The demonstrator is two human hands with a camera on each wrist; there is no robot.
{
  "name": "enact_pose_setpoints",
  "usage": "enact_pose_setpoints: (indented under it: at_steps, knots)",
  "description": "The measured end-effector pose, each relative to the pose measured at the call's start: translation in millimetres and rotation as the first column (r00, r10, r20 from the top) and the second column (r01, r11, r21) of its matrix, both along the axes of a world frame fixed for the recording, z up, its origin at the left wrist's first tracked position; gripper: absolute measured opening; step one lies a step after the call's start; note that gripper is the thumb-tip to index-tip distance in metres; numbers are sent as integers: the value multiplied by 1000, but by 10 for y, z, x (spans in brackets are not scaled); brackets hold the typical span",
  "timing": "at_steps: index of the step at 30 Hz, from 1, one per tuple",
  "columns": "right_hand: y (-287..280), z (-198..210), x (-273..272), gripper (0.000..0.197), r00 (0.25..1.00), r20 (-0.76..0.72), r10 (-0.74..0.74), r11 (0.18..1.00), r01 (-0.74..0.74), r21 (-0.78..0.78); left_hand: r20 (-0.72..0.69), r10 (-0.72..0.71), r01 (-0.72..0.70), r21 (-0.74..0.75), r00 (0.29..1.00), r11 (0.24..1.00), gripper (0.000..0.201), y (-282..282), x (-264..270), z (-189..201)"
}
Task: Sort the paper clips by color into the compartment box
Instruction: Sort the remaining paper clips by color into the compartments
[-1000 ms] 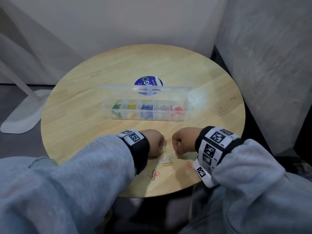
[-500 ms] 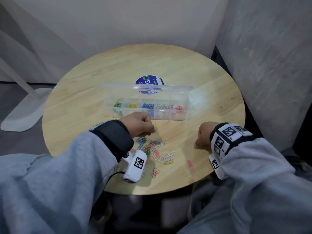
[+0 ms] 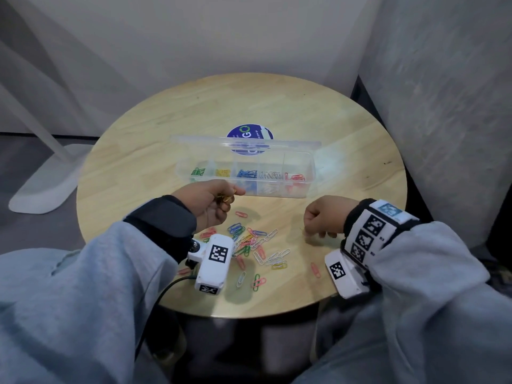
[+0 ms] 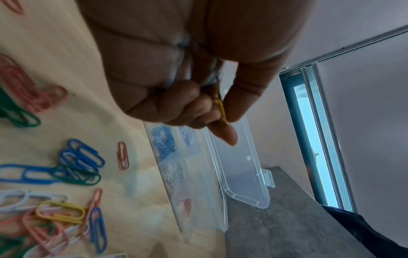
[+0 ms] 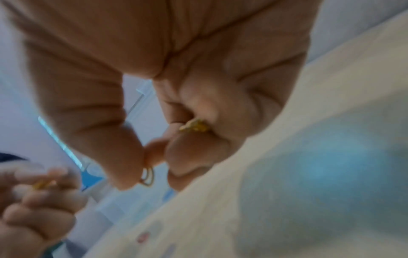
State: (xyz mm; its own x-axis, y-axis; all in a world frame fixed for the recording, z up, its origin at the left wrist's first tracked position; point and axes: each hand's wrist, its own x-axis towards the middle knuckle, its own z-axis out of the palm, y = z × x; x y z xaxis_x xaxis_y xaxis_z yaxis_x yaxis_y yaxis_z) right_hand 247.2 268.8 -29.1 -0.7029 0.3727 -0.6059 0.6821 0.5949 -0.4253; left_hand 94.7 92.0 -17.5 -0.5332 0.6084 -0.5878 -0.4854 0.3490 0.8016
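Note:
A clear compartment box (image 3: pixel 310 173) stands mid-table with its lid (image 3: pixel 210 141) up; its cells hold green, yellow, blue, white and red clips. My left hand (image 3: pixel 225 198), palm turned up just in front of the box, pinches yellow paper clips (image 4: pixel 222 110) between thumb and fingers. My right hand (image 3: pixel 317 221) rests curled on the table to the right, apart from the pile; the blurred right wrist view shows yellow clips (image 5: pixel 194 127) tucked in its fingers. A loose pile of mixed clips (image 3: pixel 250 242) lies between the hands, nearer me.
The round wooden table (image 3: pixel 194 112) carries a blue sticker (image 3: pixel 243 131) behind the box. Stray clips (image 3: pixel 315 270) lie near the front edge. A grey wall stands close on the right, and a white stand base (image 3: pixel 47 187) sits on the floor at left.
My left hand lifted off the pile toward the box, turning palm up with yellow clips. My right hand drew away to the right, uncovering the pile.

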Motion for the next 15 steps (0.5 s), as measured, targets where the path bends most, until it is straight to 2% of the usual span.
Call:
enact_pose_setpoints:
  at_steps: [4,9,12,14,15]
  knots:
    - [39,-8,4,25,974,-152,-165,953,118,-280,30,29,-28,-16,999,999,27,4,-12,0]
    - [31,10,-24,26,896,-216,-388,772,188,-607,24,23,-22,-44,999,999,26,-6,-29,16]
    - [19,15,-48,29,898,-192,-397,732,184,-657,-76,-46,34,-147,996,989,25,21,-2,14]
    - [-10,-6,-67,32,912,-159,-379,739,195,-644,-206,-175,104,-317,963,943,21,42,21,0]
    - [-34,-22,-73,32,924,-138,-357,752,196,-630,-262,-279,158,-403,924,901,19,46,32,-7]
